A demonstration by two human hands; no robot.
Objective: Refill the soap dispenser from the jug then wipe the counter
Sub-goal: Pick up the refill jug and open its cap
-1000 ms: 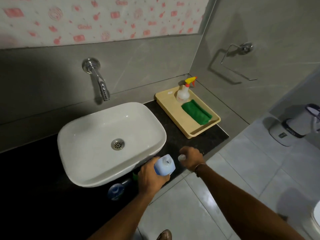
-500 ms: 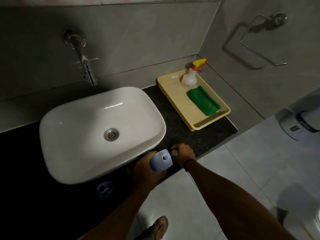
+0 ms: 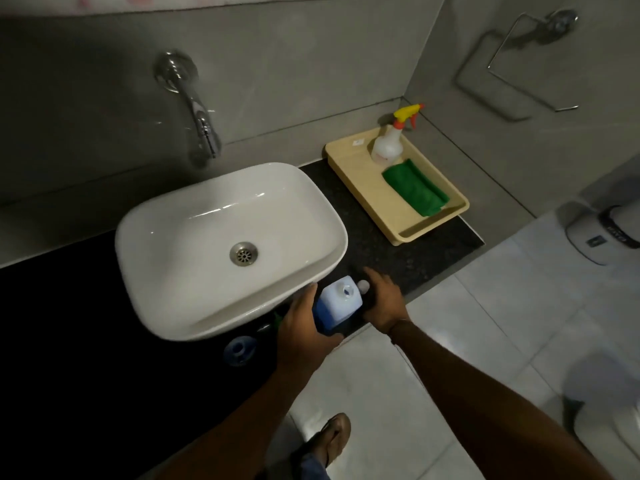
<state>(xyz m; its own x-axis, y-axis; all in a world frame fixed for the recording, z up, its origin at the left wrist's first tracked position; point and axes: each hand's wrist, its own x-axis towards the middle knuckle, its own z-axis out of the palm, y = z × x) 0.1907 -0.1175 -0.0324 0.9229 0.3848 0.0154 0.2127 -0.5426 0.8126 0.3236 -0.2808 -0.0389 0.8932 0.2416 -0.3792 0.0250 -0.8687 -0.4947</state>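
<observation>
A light blue bottle (image 3: 337, 304) with an open round neck stands at the front edge of the dark counter (image 3: 391, 251), just below the sink's front corner. My left hand (image 3: 302, 329) is wrapped around its left side. My right hand (image 3: 382, 301) is pressed against the bottle's right side and pinches a small white cap (image 3: 363, 285) beside the neck. A round blue object (image 3: 239, 349) sits in the dark under the sink rim to the left; what it is I cannot tell. A green cloth (image 3: 414, 187) lies in the beige tray (image 3: 353, 168).
The white basin (image 3: 221, 247) fills the middle of the counter, with a wall tap (image 3: 197, 109) above. A spray bottle (image 3: 389, 142) with a yellow trigger stands in the tray's back corner. Tiled floor (image 3: 485, 341) lies right of the counter, with my sandalled foot (image 3: 334, 436) below.
The view has tipped downward. Both hands have drawn together at the counter edge, and the white cap now sits right beside the bottle's neck.
</observation>
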